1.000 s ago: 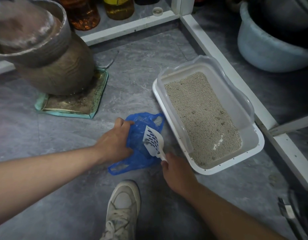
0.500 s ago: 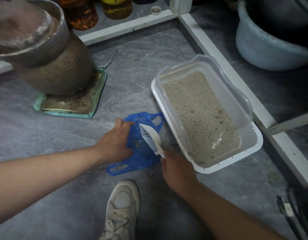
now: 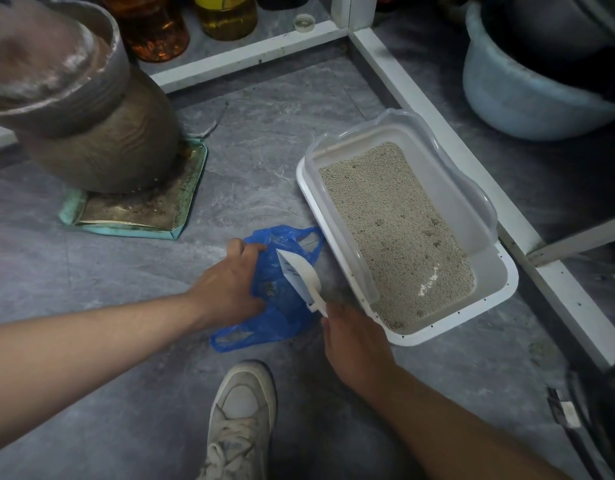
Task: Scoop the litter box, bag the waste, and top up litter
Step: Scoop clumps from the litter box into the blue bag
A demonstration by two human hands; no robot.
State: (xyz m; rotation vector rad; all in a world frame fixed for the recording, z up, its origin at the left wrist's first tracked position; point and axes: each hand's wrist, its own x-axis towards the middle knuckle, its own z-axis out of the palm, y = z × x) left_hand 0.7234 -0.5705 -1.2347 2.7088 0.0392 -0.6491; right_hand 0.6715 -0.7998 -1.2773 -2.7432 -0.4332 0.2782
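Scoop: clenched in right hand, tipped over bag on floor beside box. Left hand fingers grasp bag rim. Risk: limp mouth sagging shut, spilling waste onto floor; clumps visible in litter.

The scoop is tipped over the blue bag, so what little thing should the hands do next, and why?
Probably swing the scoop back to the litter box for another pass. The right hand holds it tilted over the blue bag, which the left hand holds open, and bits already lie inside. Dark clumps still dot the litter.
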